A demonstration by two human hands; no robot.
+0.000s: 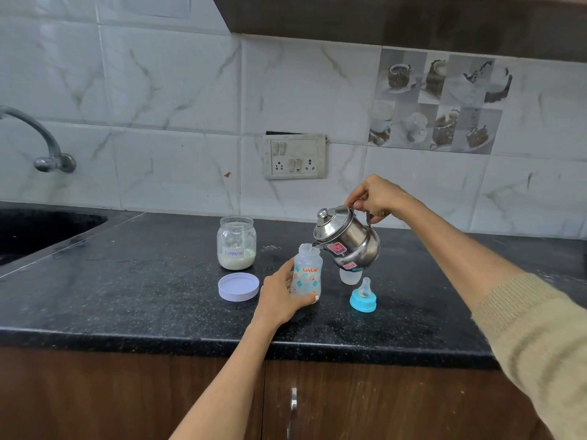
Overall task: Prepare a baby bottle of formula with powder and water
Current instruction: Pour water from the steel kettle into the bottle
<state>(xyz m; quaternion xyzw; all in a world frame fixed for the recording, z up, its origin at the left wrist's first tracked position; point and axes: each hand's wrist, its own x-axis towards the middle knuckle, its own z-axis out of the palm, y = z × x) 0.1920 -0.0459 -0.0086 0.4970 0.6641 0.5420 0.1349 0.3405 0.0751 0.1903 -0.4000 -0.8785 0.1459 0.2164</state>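
At the centre of the frame, a small baby bottle [306, 272] stands open on a dark speckled worktop [133, 290], steadied by the left hand [281, 298], whose fingers are curled round its lower body. Just right of it, a steel kettle [347, 239] is held tilted by its handle in the gripping right hand [378, 198], the spout meeting the bottle's mouth. The pour is best kept slow, the spout held over the narrow neck and the bottle kept upright. A glass jar of formula [236, 243] stands open behind, its lid [239, 286] lying to the bottle's left. The blue teat ring [363, 296] is set down lower right.
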